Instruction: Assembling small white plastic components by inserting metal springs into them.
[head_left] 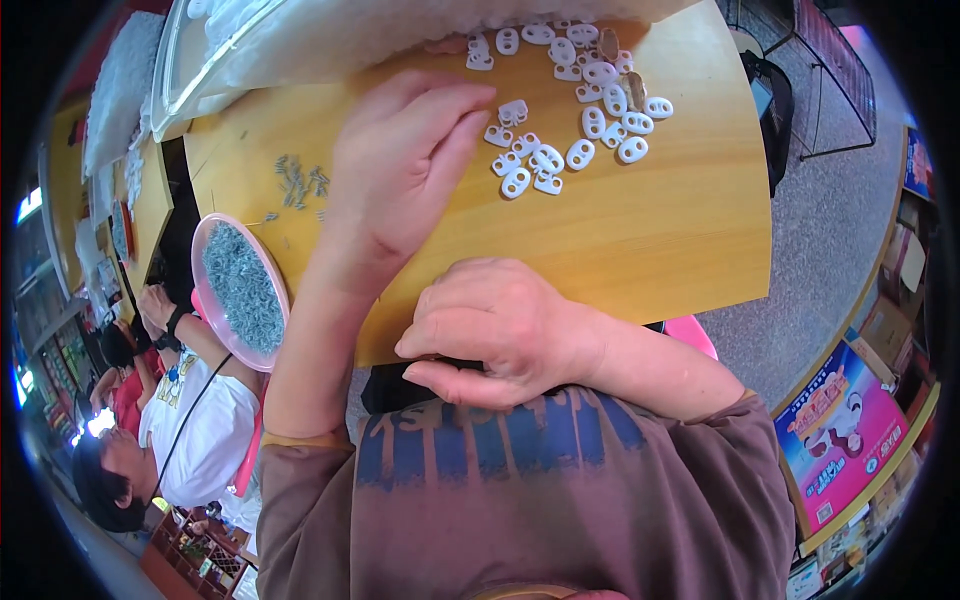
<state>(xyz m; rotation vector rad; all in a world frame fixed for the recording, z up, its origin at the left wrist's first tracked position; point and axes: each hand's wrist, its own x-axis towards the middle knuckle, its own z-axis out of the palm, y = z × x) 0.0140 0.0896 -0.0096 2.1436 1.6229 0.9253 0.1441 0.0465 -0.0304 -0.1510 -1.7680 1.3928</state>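
My left hand (405,160) reaches over the wooden table, its fingers bent and pressed together. Whatever they may hold is hidden. Just beyond its fingertips lies a small cluster of white plastic cord-lock pieces (546,158), ovals with two holes. My right hand (490,325) is at the table's near edge, close to my body, fingers curled over the thumb; I cannot make out anything in it. Left of my left forearm, a pink bowl (283,285) holds many small grey metal springs (240,290). More loose springs (295,183) are scattered on the table behind the bowl.
More white pieces (612,98) spread across the far right of the table (640,235), with two brownish oval pieces (636,90) among them. A clear-walled bin (190,85) of white material stands at the far left. To the left sits another person (200,430); boxes line the right.
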